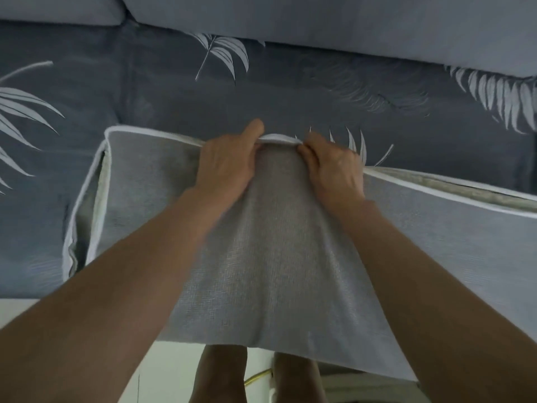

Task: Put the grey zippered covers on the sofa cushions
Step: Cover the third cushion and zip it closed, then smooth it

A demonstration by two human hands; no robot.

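- Head view: grey cover (276, 257) with white piping (151, 134) lies on the leaf-print sofa seat (290, 91). Its near edge hangs past the seat front, over the person's legs (220, 373).
- Left hand (226, 161): fingers curled, pinching the cover's far piped edge.
- Right hand (334, 167): just beside the left, gripping the same edge. Fabric is bunched between them.
- Pale beige strip (465, 192) between the piped seams on the right; cushion or side panel, cannot tell.
- Light grey back cushions (319, 18) behind the seat.
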